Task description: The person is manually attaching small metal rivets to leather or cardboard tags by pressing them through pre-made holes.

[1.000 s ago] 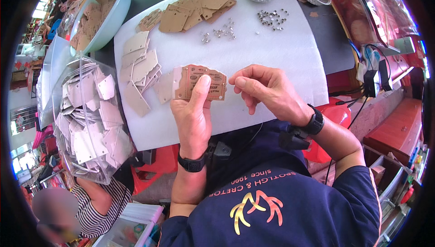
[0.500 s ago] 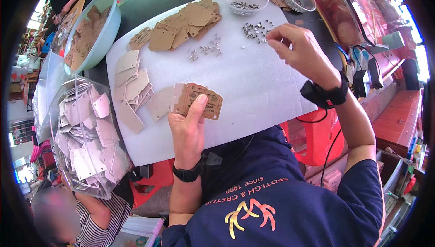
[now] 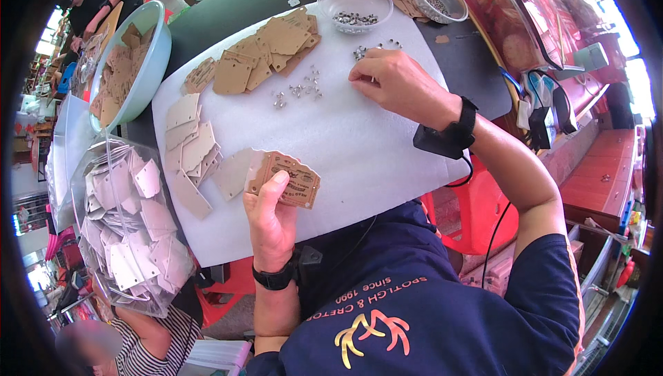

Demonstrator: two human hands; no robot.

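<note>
My left hand (image 3: 271, 218) is closed on a brown printed cardboard card (image 3: 295, 184) near the front of the white sheet, its thumb pressed on top. A pale card back (image 3: 235, 172) lies flat just left of it. Over the sheet's right half, my right hand (image 3: 407, 87) has thumb and fingertips pinched together; whatever is between them, if anything, is hidden. Small round metal studs (image 3: 360, 52) lie just beyond that hand, partly covered by it. Left of the fingertips is a scatter of tiny silver metal pieces (image 3: 304, 89).
Brown cards (image 3: 235, 72) and pale cards (image 3: 185, 110) lie in piles on the white sheet (image 3: 373, 158). Two clear plastic tubs (image 3: 376, 22) (image 3: 459, 15) hold small metal parts. Leftward are a pale-blue basin (image 3: 160, 51) of cards and a clear bag (image 3: 176, 300) of cards. Other people are nearby.
My right hand has moved left and nearer from the stud pile toward the sheet's middle, its fingers drawn together. My left hand still holds the card. The whole view has shifted slightly.
</note>
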